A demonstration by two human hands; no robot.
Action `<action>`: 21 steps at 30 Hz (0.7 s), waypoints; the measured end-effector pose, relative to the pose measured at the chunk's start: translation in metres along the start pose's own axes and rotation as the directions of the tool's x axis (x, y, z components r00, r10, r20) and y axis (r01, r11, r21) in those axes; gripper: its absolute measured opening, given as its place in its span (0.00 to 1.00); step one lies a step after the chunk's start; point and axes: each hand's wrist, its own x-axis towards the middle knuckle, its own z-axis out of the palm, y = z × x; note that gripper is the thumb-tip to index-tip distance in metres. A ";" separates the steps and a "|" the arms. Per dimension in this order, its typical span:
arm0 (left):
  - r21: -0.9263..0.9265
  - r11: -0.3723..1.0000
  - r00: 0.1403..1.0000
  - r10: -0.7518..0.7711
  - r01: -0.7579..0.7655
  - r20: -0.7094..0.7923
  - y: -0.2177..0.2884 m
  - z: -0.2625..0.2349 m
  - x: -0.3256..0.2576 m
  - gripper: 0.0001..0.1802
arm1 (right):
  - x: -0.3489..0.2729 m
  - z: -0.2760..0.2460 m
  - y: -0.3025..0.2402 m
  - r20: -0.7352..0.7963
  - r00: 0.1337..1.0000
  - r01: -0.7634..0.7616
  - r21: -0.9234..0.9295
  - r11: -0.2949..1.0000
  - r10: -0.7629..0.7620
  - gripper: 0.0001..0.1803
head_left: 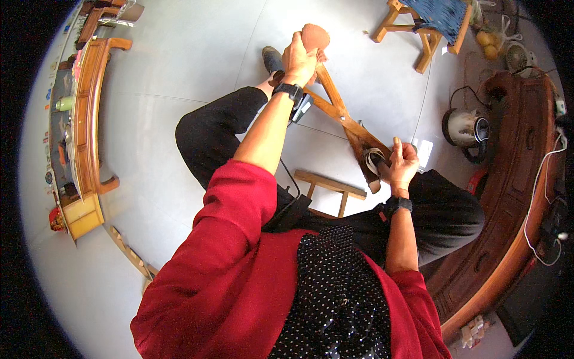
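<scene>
My left hand [301,61] reaches far forward, its fingers closed at a flat, rounded reddish-brown piece [315,37]. That piece is at the far end of a crossed wooden frame [341,113], whose bars meet at a joint between my knees. Nearer me on the right, my right hand [402,163] is closed with its thumb pointing up, beside the frame's near end. What its fingers hold, if anything, cannot be made out. A pale strap [374,163] loops around the frame next to this hand.
A low wooden stand [330,183] is on the tiled floor before me. A stool with a blue woven seat [439,15] stands far right. On the right are a metal kettle [465,127] and a dark wooden cabinet [529,143]; a wooden table [89,113] is on the left.
</scene>
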 end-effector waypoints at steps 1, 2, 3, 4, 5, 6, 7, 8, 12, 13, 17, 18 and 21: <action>0.089 0.996 1.000 -0.007 0.008 -0.014 0.001 0.005 -0.003 0.28 | 0.000 0.000 -0.001 -0.006 1.000 -0.010 -0.010 1.000 0.010 0.20; 0.160 0.987 0.999 -0.001 0.007 -0.039 0.002 0.007 0.001 0.28 | 0.000 -0.001 -0.001 -0.012 1.000 -0.013 -0.015 1.000 0.013 0.20; 0.227 0.974 0.995 0.046 -0.026 -0.084 0.000 0.008 0.006 0.29 | 0.000 -0.001 -0.001 -0.019 1.000 0.002 -0.015 1.000 -0.002 0.20; 0.166 0.986 0.993 0.004 0.015 -0.115 -0.002 0.009 0.012 0.24 | 0.000 0.000 0.000 -0.014 1.000 -0.026 -0.003 1.000 0.026 0.20; 0.141 0.984 0.991 -0.095 0.108 -0.093 -0.006 0.007 0.022 0.21 | 0.000 0.000 0.001 -0.014 1.000 -0.008 -0.004 1.000 0.008 0.19; 0.112 0.978 0.983 -0.171 0.177 -0.064 -0.012 0.001 0.033 0.18 | 0.001 0.001 0.003 -0.012 1.000 0.001 0.022 1.000 -0.001 0.19; 0.095 0.966 0.970 -0.240 0.241 -0.029 -0.018 -0.005 0.043 0.16 | 0.001 0.002 0.004 -0.009 1.000 0.015 0.041 0.999 -0.014 0.19; -0.125 0.937 0.943 -0.332 0.326 -0.029 -0.024 -0.009 0.048 0.11 | 0.001 0.003 0.006 0.003 1.000 0.015 0.036 0.999 -0.015 0.19; -0.367 0.918 0.952 -0.236 0.152 -0.196 -0.032 -0.028 0.050 0.10 | 0.003 0.005 0.010 -0.028 0.999 -0.020 0.016 1.000 0.021 0.20; -0.239 0.967 0.979 -0.129 0.089 -0.159 -0.030 -0.028 0.040 0.13 | 0.004 0.006 0.010 -0.027 0.999 0.032 0.030 0.999 -0.031 0.20; 0.114 0.992 0.995 0.070 -0.061 -0.076 -0.002 -0.004 0.000 0.24 | 0.003 0.002 0.008 -0.026 0.999 0.041 -0.017 0.999 -0.042 0.21; 0.130 0.992 0.999 -0.004 0.011 -0.053 0.006 -0.002 0.000 0.25 | 0.003 0.002 0.006 -0.019 1.000 0.013 0.005 1.000 -0.013 0.21; 0.203 0.968 0.989 -0.132 0.144 -0.070 0.013 -0.004 0.009 0.21 | 0.002 0.000 0.002 0.003 1.000 0.002 0.039 0.999 -0.002 0.20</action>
